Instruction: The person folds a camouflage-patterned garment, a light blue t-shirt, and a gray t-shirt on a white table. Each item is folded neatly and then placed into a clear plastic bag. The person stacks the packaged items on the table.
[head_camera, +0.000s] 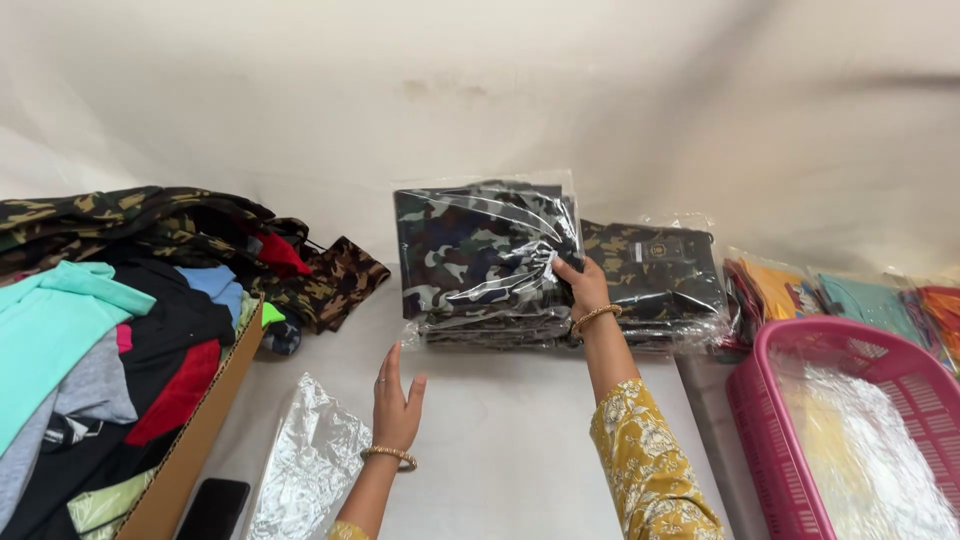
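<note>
The right hand (583, 283) grips the near right corner of a bagged camouflage garment (485, 245) lying on top of a stack of similar packs (495, 328) at the back of the white table (520, 450); its fingertips are partly lost in the glare of the clear wrap, so how far they curl under is hard to tell. The left hand (396, 403) hovers open, fingers together and upright, apart from the stack and holding nothing. A second bagged pile (660, 270) sits just right of the stack, partly behind the right forearm. A cardboard box of loose clothes (110, 380) is cut off at the left edge, and a pink basket (800, 420) at the right; its contents look like clear plastic bags, perhaps. Crumpled empty bags (305, 470) and a dark phone (213, 508) lie near the left wrist.
</note>
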